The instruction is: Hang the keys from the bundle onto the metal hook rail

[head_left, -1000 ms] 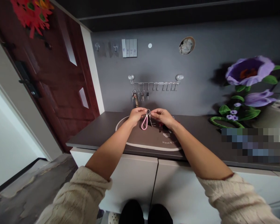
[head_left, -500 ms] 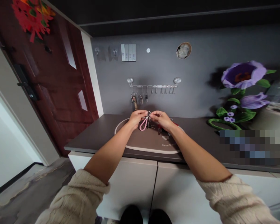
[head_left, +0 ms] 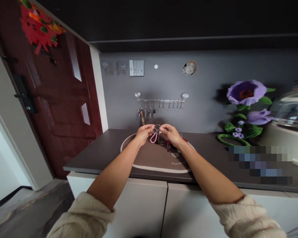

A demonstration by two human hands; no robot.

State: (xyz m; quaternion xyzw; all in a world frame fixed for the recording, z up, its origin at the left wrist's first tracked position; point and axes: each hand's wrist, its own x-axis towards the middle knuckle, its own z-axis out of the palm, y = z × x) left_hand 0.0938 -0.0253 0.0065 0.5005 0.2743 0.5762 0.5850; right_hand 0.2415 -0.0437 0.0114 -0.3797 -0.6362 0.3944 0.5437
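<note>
Between my two hands, above the brown mat (head_left: 151, 158), hangs a key ring (head_left: 158, 126) with a pink loop strap (head_left: 153, 138) and some keys below it. My left hand (head_left: 145, 134) pinches the ring from its left side. From the right, my right hand (head_left: 171, 134) grips the same ring with thumb and fingertips. Another bunch of keys with a red part (head_left: 185, 140) lies on the mat, partly hidden behind my right hand. On the wall behind, a metal hook rail (head_left: 161, 100) carries several keys (head_left: 149, 114) on its left hooks.
To the right stand purple fabric flowers (head_left: 247, 92) and a white appliance with a clear top (head_left: 285, 132). A dark shelf (head_left: 178, 26) overhangs the grey counter (head_left: 89, 155). At the left is a dark red door (head_left: 62, 99). Small hooks (head_left: 123, 67) stick to the wall.
The view has tilted up a little, so the scene sits lower. Both hands still hold the key ring, which now shows more openly between the fingertips.
</note>
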